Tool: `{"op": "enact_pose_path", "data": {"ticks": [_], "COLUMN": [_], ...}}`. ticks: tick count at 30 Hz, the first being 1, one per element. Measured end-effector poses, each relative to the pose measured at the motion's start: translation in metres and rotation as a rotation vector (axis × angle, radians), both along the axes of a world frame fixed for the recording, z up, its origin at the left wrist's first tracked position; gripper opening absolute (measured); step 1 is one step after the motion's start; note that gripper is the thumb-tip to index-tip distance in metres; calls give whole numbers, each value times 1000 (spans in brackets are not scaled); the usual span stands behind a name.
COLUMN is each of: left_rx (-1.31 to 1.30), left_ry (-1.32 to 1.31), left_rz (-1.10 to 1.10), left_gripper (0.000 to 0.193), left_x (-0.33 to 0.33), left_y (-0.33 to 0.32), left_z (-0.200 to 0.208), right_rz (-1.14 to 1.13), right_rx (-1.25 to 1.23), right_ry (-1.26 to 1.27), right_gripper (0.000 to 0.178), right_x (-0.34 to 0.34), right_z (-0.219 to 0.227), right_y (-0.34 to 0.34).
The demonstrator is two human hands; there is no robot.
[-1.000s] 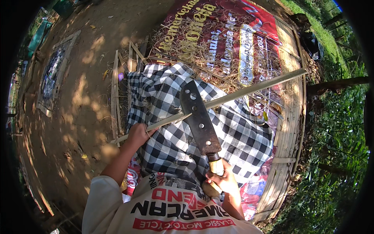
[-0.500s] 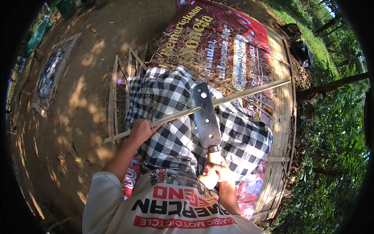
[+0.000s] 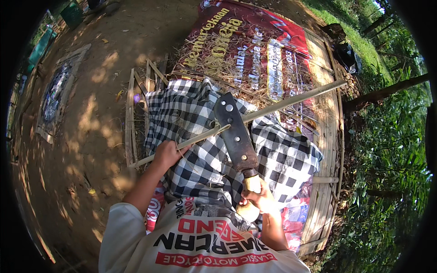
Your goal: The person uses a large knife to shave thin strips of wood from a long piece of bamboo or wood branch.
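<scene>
A long pale bamboo strip (image 3: 291, 100) slants across my lap, from low on the left to higher on the right. My left hand (image 3: 167, 154) is closed around it near its left end. My right hand (image 3: 260, 198) grips the light wooden handle of a broad, dark machete (image 3: 236, 139) with round holes along the blade. That blade points away from me and crosses over the strip, touching it near the middle. A thin curl of shaving (image 3: 222, 128) stands at the blade's left edge. Checkered black-and-white cloth (image 3: 205, 159) covers my legs beneath.
Bamboo shavings (image 3: 218, 57) litter a dark red printed banner (image 3: 252, 38) ahead, spread on a bamboo platform (image 3: 321, 136). Several cut strips (image 3: 132, 113) lie at the left edge. Bare dirt (image 3: 91, 136) extends left; a black bag (image 3: 347, 57) and plants are at right.
The bamboo strip has shifted a little to the right, its right end rising. The machete's tip has swung slightly left, and the shaving at its edge looks bigger.
</scene>
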State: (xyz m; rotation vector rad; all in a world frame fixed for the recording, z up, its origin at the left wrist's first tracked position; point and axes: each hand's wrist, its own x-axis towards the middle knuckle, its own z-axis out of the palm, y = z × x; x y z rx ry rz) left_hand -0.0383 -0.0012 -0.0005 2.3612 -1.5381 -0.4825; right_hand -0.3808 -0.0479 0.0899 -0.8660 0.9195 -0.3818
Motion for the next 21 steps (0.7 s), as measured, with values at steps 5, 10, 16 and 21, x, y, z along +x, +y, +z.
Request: {"op": "enact_pose_path", "data": {"ticks": [5, 10, 16, 21], "left_rx": [-17, -34, 73, 40], "left_ry": [86, 76, 81, 51], "left_rz": [7, -11, 22, 28], "left_gripper": [72, 72, 67, 57], "left_x": [-10, -10, -14, -13], "left_y": [-5, -7, -12, -12], "left_z": [1, -3, -1, 1], "right_rz": [-232, 41, -80, 32], "right_rx": [30, -27, 141, 236], "right_ry": [-62, 31, -146, -138], "right_gripper": [28, 32, 31, 35], "right_x": [-18, -8, -8, -9], "right_z": [2, -26, -24, -37], "right_y": [-14, -4, -16, -23]}}
